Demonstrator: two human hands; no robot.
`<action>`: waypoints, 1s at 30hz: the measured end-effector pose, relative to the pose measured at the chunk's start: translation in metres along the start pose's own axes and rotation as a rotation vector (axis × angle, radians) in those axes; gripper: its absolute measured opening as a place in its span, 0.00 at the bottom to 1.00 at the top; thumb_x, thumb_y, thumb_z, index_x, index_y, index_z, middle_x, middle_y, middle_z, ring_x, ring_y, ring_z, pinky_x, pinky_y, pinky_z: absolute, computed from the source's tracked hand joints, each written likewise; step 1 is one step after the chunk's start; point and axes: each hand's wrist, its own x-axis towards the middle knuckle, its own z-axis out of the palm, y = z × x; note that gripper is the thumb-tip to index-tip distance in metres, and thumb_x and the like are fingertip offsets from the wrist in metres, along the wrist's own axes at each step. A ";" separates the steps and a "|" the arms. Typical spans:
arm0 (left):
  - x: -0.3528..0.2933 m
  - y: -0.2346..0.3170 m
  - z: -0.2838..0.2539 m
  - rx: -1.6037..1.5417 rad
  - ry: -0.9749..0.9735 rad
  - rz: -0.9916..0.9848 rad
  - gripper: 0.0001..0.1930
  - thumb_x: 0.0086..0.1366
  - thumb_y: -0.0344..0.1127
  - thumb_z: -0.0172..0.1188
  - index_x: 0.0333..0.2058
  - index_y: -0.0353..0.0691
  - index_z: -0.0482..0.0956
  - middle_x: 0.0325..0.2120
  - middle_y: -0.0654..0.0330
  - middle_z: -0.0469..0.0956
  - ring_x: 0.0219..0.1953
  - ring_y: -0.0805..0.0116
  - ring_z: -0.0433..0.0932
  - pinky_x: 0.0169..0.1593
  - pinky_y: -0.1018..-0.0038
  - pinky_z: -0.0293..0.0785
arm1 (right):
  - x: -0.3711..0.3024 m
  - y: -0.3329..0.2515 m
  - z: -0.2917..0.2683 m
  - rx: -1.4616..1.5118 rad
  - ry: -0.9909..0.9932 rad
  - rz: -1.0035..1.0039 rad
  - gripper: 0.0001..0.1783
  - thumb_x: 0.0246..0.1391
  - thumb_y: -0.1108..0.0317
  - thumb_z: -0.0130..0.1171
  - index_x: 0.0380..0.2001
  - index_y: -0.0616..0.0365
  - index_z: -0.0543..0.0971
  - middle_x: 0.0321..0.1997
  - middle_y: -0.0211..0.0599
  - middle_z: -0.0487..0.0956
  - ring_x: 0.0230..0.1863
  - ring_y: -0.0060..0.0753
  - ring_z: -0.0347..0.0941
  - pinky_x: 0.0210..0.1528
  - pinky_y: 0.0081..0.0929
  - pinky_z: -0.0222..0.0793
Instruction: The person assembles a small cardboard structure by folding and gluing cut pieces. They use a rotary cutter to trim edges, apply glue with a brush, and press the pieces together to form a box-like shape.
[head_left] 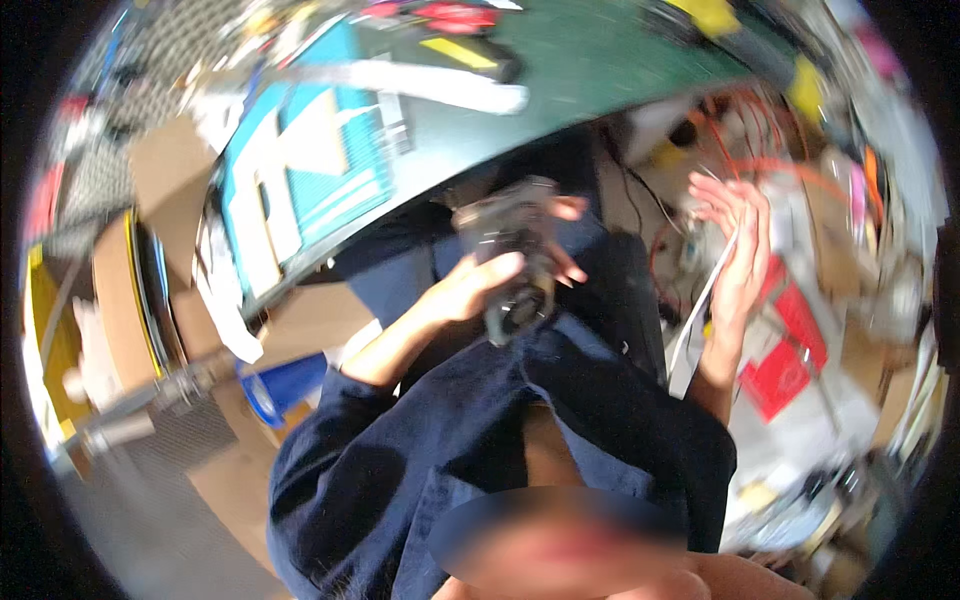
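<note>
My left hand (pixel 478 284) is closed around a dark grey and black handheld device (pixel 515 245). Motion blurs the device, and its kind cannot be made out; its lower end looks round. It is held in front of my body, just off the near edge of the green table (pixel 570 80). To the right, my right hand (pixel 738 240) is raised with its fingers stretched out. A thin white cord (pixel 703 300) runs along that hand and down past the wrist; whether the hand touches it is unclear.
On the table lie a teal sheet (pixel 345 185) with pale pieces, a long white strip (pixel 440 84) and a yellow-and-black item (pixel 715 18). Cardboard (pixel 165 165) stands at left. Orange cables (pixel 770 160) and red sheets (pixel 785 365) lie at right.
</note>
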 end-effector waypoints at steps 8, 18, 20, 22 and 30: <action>-0.111 0.045 -0.019 -0.274 -0.230 0.219 0.32 0.69 0.52 0.47 0.60 0.30 0.61 0.48 0.42 0.75 0.45 0.48 0.80 0.50 0.63 0.77 | 0.018 -0.030 0.178 -0.208 0.175 -0.502 0.12 0.71 0.61 0.42 0.42 0.60 0.65 0.31 0.41 0.78 0.27 0.25 0.71 0.32 0.20 0.67; -0.168 0.032 -0.052 -0.195 -0.314 0.127 0.31 0.69 0.49 0.47 0.61 0.30 0.61 0.43 0.40 0.79 0.42 0.59 0.80 0.54 0.68 0.71 | 0.021 -0.065 0.251 -0.250 0.065 -0.600 0.11 0.68 0.64 0.48 0.41 0.61 0.63 0.28 0.42 0.77 0.26 0.25 0.70 0.32 0.20 0.68; -0.169 0.040 -0.049 -0.153 -0.313 0.187 0.30 0.68 0.49 0.49 0.60 0.33 0.62 0.41 0.41 0.80 0.41 0.61 0.80 0.50 0.70 0.73 | 0.024 -0.073 0.263 -0.248 0.060 -0.621 0.11 0.68 0.64 0.49 0.41 0.61 0.63 0.29 0.43 0.77 0.27 0.25 0.71 0.31 0.20 0.69; -0.169 0.051 -0.049 -0.105 -0.328 0.273 0.30 0.66 0.49 0.52 0.59 0.34 0.63 0.42 0.47 0.79 0.38 0.65 0.80 0.45 0.74 0.74 | 0.039 -0.082 0.260 -0.283 0.154 -0.626 0.11 0.68 0.63 0.49 0.40 0.61 0.65 0.30 0.41 0.78 0.28 0.23 0.72 0.27 0.17 0.63; -0.208 0.087 -0.086 0.070 -0.090 0.543 0.28 0.64 0.42 0.54 0.59 0.34 0.62 0.47 0.57 0.69 0.37 0.71 0.77 0.43 0.75 0.73 | 0.041 -0.095 0.206 -0.528 -0.202 -0.072 0.16 0.69 0.55 0.47 0.38 0.58 0.72 0.22 0.33 0.77 0.18 0.16 0.67 0.21 0.14 0.60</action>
